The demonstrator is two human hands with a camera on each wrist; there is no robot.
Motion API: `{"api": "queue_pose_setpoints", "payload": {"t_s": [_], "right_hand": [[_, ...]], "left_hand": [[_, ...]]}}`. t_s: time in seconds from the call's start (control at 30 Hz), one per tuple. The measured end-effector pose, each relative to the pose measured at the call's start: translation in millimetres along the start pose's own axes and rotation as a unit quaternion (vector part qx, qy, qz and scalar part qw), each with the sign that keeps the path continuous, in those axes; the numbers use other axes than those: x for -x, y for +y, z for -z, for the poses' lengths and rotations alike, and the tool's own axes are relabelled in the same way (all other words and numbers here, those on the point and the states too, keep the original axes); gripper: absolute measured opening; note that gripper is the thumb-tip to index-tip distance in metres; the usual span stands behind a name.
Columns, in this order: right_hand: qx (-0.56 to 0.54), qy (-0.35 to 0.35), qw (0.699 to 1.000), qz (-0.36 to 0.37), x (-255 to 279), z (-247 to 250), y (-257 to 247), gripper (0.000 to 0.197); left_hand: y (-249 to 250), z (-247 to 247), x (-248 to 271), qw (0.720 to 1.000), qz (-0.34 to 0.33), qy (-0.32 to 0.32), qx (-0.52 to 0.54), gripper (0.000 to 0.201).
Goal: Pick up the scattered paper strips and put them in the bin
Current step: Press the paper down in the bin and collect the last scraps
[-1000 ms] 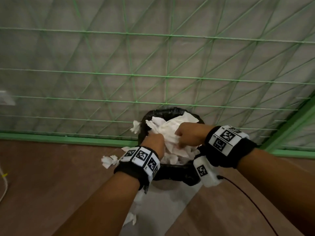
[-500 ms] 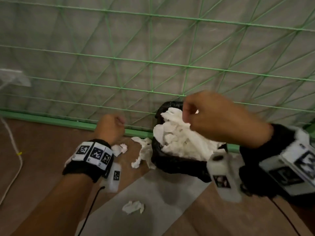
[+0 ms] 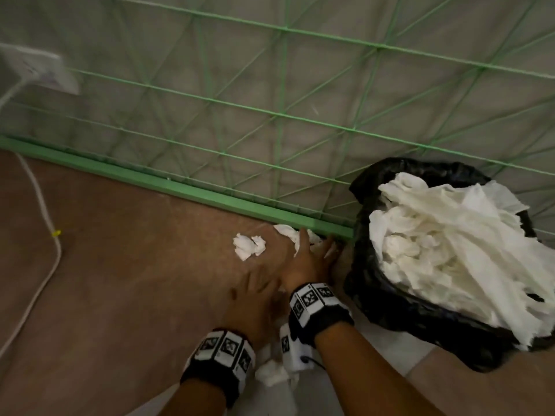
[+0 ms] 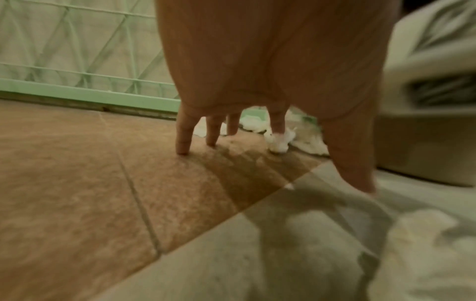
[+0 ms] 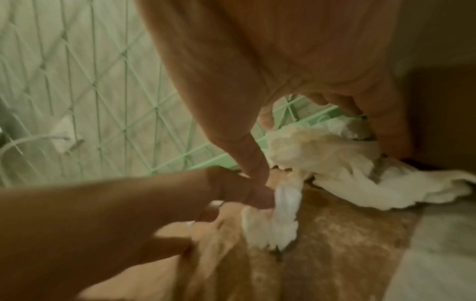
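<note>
Green wire-mesh fence (image 3: 282,115) along brown tile floor (image 3: 120,280). Black-bagged round bin (image 3: 399,298) at right, heaped with white crumpled paper strips (image 3: 450,244). Right hand (image 3: 309,259) on floor by fence base, fingers (image 5: 253,160) spread over loose white strip (image 5: 322,154). Left hand (image 3: 255,298) beside it, fingers (image 4: 184,132) straight, tips on floor. Small paper wad (image 3: 249,246) left of hands, another (image 3: 274,372) near wrists.

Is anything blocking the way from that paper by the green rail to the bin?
Nothing visible does. The paper under the right hand lies just beside the bin. But the bin is heaped over its rim, so more paper may slide off.
</note>
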State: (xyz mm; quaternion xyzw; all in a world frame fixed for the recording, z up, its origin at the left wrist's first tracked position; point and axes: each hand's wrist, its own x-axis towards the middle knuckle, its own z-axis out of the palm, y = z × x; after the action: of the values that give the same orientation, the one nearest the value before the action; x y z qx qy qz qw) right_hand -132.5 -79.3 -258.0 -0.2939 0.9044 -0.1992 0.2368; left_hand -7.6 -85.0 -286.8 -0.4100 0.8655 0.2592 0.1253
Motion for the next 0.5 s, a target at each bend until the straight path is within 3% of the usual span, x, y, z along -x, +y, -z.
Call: {"api": "queue_pose_setpoints", "payload": {"t_s": [0.1, 0.17, 0.23, 0.3, 0.37, 0.43, 0.5], "right_hand": [[0.018, -0.008, 0.999, -0.036, -30.0, -20.9, 12.0, 0.076], [0.012, 0.022, 1.000, -0.001, -32.5, -28.7, 14.3, 0.072], [0.033, -0.007, 0.998, 0.059, -19.9, -24.0, 8.6, 0.058], [0.007, -0.012, 0.998, 0.065, -9.0, -19.7, 9.9, 0.036], [-0.013, -0.003, 0.999, 0.052, -0.2, -14.3, 15.9, 0.036], [-0.029, -0.008, 0.997, 0.064, 8.9, -0.4, 17.2, 0.035], [-0.050, -0.033, 0.996, 0.063, 29.2, 16.1, 20.1, 0.028]], "left_hand": [[-2.4, -14.0, 17.9, 0.999, -0.010, -0.029, 0.030, 0.104], [-3.9, -24.7, 29.6, 0.995, -0.029, -0.077, 0.056, 0.121], [-4.6, -38.5, 39.1, 0.992, -0.051, -0.116, 0.022, 0.124], [-9.0, -53.4, 46.3, 0.994, -0.086, -0.070, 0.018, 0.103], [-10.9, -58.5, 56.7, 0.991, -0.111, -0.024, 0.065, 0.066], [-10.3, -60.6, 60.5, 0.989, -0.097, -0.023, 0.108, 0.031], [-9.1, -58.0, 57.7, 0.974, -0.017, 0.000, 0.225, 0.014]]}}
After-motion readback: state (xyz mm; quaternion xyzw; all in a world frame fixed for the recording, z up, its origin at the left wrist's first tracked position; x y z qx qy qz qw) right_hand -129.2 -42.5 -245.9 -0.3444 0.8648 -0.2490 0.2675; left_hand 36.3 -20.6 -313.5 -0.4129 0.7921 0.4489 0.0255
